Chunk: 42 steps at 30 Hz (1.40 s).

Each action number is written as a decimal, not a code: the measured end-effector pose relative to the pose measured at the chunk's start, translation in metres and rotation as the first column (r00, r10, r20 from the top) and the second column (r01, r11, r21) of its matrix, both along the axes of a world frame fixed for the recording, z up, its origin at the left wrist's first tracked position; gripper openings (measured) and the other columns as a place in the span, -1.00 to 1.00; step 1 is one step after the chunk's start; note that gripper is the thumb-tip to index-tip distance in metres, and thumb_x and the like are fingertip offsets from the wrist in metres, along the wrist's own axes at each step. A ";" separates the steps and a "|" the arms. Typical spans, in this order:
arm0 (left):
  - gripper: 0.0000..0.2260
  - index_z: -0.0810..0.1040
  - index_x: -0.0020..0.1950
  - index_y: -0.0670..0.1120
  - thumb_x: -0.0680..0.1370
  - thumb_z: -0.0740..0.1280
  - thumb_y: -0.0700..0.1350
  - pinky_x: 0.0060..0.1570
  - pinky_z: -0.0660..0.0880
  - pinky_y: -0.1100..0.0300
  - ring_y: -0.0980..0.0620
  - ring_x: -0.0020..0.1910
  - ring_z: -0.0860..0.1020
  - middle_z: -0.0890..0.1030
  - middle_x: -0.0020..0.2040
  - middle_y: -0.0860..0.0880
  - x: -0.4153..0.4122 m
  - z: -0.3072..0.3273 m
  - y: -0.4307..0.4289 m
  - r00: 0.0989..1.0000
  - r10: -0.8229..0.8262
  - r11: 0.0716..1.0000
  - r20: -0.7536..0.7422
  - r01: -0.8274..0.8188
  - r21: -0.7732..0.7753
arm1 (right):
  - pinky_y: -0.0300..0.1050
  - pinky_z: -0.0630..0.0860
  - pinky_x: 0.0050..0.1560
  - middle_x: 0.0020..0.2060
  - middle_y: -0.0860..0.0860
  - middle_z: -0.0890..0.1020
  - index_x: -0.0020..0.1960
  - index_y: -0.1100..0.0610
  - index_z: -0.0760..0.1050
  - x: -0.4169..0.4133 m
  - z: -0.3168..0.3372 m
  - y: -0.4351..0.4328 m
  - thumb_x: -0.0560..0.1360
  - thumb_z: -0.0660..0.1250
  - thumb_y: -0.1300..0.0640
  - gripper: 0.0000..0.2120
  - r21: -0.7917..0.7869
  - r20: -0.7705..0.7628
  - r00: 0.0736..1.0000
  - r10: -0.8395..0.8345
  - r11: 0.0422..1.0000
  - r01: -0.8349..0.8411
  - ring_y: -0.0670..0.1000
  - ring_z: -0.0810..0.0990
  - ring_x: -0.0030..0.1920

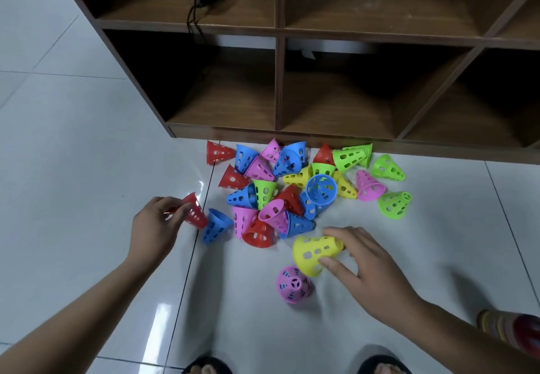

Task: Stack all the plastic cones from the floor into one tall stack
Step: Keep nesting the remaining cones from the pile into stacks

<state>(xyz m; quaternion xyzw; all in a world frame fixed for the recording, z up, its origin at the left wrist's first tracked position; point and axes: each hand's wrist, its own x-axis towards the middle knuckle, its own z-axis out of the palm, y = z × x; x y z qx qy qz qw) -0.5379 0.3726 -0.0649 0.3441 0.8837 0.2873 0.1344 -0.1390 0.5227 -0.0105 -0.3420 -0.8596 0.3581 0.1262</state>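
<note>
Plastic perforated cones lie heaped on glossy floor tiles by the shelf; our left grip pinches a red cone, our right grip curls round a yellow cone.

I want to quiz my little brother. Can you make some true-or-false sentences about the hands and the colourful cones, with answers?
1. The left hand holds a red cone. True.
2. The right hand holds a green cone. False: it holds a yellow cone.
3. A pink cone stands alone, apart from the others. True.
4. All the cones are already in one tall stack. False: most lie in a loose pile on the floor.
</note>
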 end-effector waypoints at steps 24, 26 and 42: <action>-0.82 0.56 0.04 -0.32 0.68 0.39 -0.18 0.18 0.69 -0.12 -0.28 0.09 0.71 0.66 0.04 -0.35 0.171 0.031 0.016 0.462 -0.172 0.964 0.870 -0.102 0.245 | 0.30 0.63 0.21 -0.12 0.17 0.74 0.29 -0.04 0.37 -0.034 -0.070 -0.050 0.40 0.60 0.06 -0.42 -0.841 0.238 0.924 -0.300 0.413 0.351 0.15 0.76 -0.11; -0.86 0.58 0.04 -0.28 0.68 0.39 -0.19 0.17 0.69 -0.10 -0.26 0.08 0.72 0.69 0.05 -0.33 0.172 0.030 0.017 0.466 -0.164 0.971 0.869 -0.080 0.226 | 0.19 0.67 0.22 0.01 0.31 0.71 0.33 0.06 0.37 -0.038 -0.071 -0.043 0.50 0.55 0.21 -0.49 -0.866 0.235 0.909 -0.345 0.350 0.357 0.18 0.78 -0.02; -0.82 0.72 0.01 -0.18 0.63 0.49 -0.05 -0.22 0.42 0.19 0.07 -0.20 0.52 0.69 -0.11 -0.06 0.155 -0.002 0.002 0.426 -0.034 0.994 0.904 0.112 -0.016 | 0.07 0.63 0.31 0.04 0.07 0.75 0.30 0.07 0.54 -0.028 -0.084 0.005 0.52 0.49 0.24 -0.62 -0.793 0.232 0.917 -0.326 0.483 0.372 0.11 0.73 0.15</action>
